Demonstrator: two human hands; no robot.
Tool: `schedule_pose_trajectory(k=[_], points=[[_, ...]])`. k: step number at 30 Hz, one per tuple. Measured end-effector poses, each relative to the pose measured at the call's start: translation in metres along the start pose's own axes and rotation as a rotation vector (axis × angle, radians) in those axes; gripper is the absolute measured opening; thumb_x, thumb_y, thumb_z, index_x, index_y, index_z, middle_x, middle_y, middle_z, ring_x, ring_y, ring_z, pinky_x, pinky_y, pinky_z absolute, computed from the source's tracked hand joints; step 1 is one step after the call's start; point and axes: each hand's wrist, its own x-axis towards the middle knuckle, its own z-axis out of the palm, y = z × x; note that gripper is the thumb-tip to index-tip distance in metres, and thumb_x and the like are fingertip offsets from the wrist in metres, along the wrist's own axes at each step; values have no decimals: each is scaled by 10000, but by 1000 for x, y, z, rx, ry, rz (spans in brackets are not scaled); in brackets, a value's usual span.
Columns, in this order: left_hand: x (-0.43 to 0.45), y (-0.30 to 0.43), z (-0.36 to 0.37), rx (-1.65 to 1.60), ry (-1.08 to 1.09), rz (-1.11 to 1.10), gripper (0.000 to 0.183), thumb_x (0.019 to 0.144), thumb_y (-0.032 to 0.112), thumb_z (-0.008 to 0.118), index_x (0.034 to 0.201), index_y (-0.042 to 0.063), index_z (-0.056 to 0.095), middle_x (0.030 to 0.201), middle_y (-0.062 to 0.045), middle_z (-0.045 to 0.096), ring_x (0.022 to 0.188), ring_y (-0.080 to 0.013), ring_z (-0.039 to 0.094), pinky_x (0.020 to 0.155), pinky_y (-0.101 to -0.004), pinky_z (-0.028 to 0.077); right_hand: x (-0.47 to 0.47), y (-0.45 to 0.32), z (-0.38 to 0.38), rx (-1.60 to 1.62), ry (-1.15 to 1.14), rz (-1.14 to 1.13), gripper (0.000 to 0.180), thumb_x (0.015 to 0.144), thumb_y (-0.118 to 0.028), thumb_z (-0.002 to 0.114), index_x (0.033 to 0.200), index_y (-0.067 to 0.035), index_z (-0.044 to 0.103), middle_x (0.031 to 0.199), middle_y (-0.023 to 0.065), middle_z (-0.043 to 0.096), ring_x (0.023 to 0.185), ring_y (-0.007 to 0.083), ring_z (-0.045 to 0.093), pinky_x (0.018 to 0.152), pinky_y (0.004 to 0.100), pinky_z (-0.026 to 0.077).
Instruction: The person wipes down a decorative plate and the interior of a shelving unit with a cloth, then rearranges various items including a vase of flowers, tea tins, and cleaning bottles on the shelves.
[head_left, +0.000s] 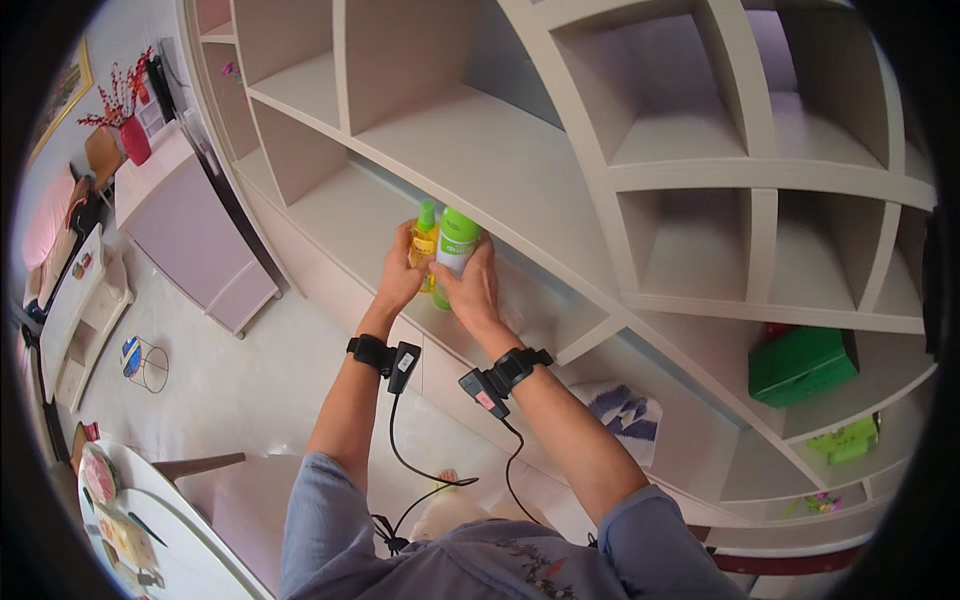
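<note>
My left hand (403, 262) is closed around a yellow bottle (424, 244) with a green pump or spray top. In my right hand (472, 281) is a green and white cylindrical can (456, 240) that bears writing. Both containers stand upright side by side at the lower compartment of a cream shelf unit (352, 195), just under the edge of the board above. My fingers hide parts of both, and whether their bases touch the shelf I cannot tell. Something clear, perhaps a plastic bag, lies right of my right hand.
A blue and white cloth (622, 416) lies on the shelf to the right, with a green box (802, 367) farther along. A lilac cabinet (199, 225) bears a red vase (135, 139). A round white table (172, 555) holds several items at lower left. Cables run from my wrist straps.
</note>
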Motion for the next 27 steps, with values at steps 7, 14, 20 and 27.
schedule_pose_trajectory(k=[7,14,20,27], points=[[-29,3,-4,209,127,69,707,714,-33,626,1342,17,304,1341,-198,392,1280,-303,350,1056,-378,283,-84,-25,-47,-107,-8,-379,721,752,-38,621,1351,39,227,1290,266,383,1189,416,400,965,481,367],[-149,45,24,440,216,99,393,711,5,642,1070,-1,481,1050,-160,515,982,-297,502,833,-375,414,-192,68,-163,-235,-98,-384,219,698,13,605,913,-21,627,988,117,581,932,298,556,791,382,467],[-226,63,109,301,-380,213,252,714,1,630,956,26,563,944,-140,561,907,-329,529,795,-404,438,-247,174,-248,-638,111,90,328,732,-96,638,1055,-73,584,1083,128,561,1028,332,508,860,431,419],[-220,54,214,494,-597,423,537,740,52,592,1250,-13,438,1252,-207,466,1193,-372,420,1017,-426,342,-193,183,-190,-852,-125,52,555,779,-404,571,1289,-210,472,1376,145,365,1294,401,260,1045,554,189]])
